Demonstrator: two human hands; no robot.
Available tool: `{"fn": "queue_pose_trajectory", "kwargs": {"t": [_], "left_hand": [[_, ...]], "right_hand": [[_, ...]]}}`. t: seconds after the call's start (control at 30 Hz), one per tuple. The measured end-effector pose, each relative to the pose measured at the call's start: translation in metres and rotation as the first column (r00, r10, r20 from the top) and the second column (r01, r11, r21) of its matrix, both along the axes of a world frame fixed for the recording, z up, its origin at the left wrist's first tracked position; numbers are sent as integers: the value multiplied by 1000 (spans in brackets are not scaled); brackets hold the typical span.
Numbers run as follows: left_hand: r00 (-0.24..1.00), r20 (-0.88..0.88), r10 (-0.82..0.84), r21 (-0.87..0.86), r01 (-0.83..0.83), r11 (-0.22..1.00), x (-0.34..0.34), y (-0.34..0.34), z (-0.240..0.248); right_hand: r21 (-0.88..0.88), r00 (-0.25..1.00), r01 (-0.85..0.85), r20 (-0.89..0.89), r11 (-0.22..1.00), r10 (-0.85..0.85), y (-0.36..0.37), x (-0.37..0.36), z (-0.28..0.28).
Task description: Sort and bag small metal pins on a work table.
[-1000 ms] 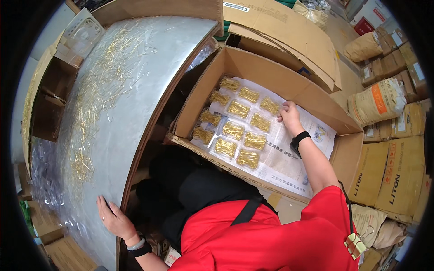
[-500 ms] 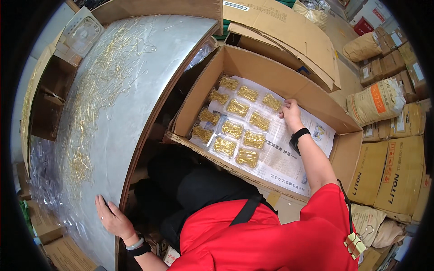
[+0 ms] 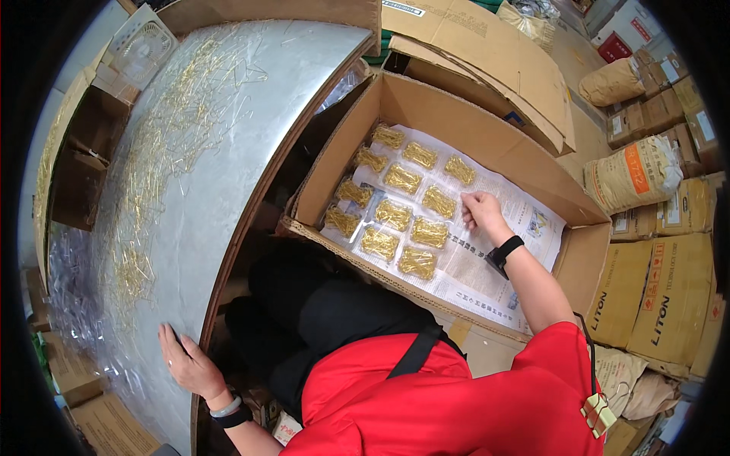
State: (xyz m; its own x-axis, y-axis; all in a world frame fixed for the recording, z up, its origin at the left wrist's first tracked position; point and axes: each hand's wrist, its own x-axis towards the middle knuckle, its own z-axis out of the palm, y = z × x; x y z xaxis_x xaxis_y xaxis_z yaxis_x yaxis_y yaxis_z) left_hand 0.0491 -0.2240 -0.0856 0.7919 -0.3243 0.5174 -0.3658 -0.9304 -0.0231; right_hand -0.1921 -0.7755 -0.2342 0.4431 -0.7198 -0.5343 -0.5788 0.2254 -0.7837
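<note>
My left hand (image 3: 189, 366) lies flat with fingers stretched on the near right edge of the grey metal tabletop (image 3: 228, 175), holding nothing. Loose gold-coloured wire pins (image 3: 144, 182) are scattered over that surface. To the right, a big open cardboard box (image 3: 456, 106) is lined with newspaper (image 3: 487, 258). Rows of clear plastic packs of gold wire pins (image 3: 393, 215) rest on the paper. My right hand (image 3: 484, 211) is inside the box with its fingers curled together, close beside a right-hand pack (image 3: 439, 201). Whether anything is between those fingertips is hidden.
Heaps of clear plastic packaging (image 3: 84, 304) lie left of the tabletop, and a white fan (image 3: 142, 49) stands at its far left. Flattened cardboard (image 3: 479, 53) leans behind the box. Sacks (image 3: 635, 175) and stacked cartons (image 3: 654, 296) line the right side.
My right hand has moved nearer to me and slightly left, from the far right pack to the one below it, and its fingers point more leftward. My left hand stays put.
</note>
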Motion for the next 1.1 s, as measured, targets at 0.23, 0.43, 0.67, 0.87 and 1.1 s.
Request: {"fn": "queue_pose_trajectory", "kwargs": {"t": [0.23, 0.43, 0.67, 0.87, 1.1], "left_hand": [[1000, 4, 1, 4, -1, 1000, -1, 0, 1], [1000, 6, 3, 3, -3, 1000, -1, -1, 1], [1000, 10, -2, 7, 2, 1000, 0, -1, 1], [1000, 21, -5, 16, 4, 1000, 0, 1, 0], [1000, 9, 2, 6, -2, 1000, 0, -1, 1]], "right_hand": [[109, 992, 84, 80, 990, -93, 8, 4, 0], [103, 986, 120, 103, 987, -130, -6, -4, -13], [16, 983, 158, 95, 987, -159, -12, -9, -17], [-57, 999, 48, -24, 997, -49, 12, -8, 8], [152, 992, -119, -14, 981, 122, 43, -6, 28]]}}
